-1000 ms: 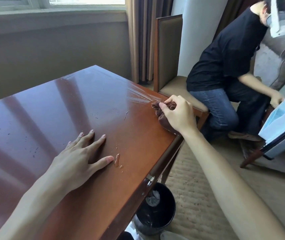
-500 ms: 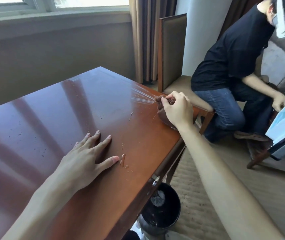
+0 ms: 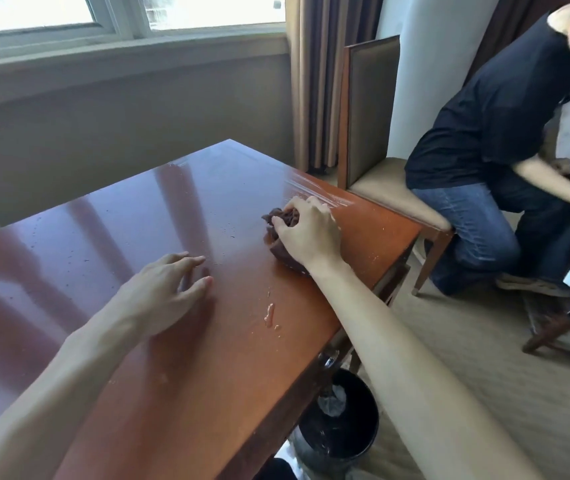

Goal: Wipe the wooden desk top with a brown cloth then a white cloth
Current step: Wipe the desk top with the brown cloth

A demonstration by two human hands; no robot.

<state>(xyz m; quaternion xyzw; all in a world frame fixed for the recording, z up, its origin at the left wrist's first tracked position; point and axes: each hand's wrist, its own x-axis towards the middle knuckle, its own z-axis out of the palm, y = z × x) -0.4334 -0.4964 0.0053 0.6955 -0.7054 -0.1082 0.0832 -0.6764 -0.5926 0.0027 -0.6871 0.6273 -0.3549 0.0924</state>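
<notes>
**Lighting and Image Quality**

Daylight enters through the window [image 3: 127, 15] at the upper left; the panes are overexposed to near white. The glossy counter [image 3: 145, 216] shows broad pale reflection bands and a bright streaked glare near its far right edge. A soft shadow lies on the counter under the left hand [image 3: 162, 292]. The wall below the sill is dim. Wide-angle distortion bends straight lines toward the frame edges. The seated person [image 3: 505, 133] at right appears slightly motion-blurred.

Wooden desk top [image 3: 172, 358] (glossy) under bunched brown cloth [image 3: 282, 233]
</notes>
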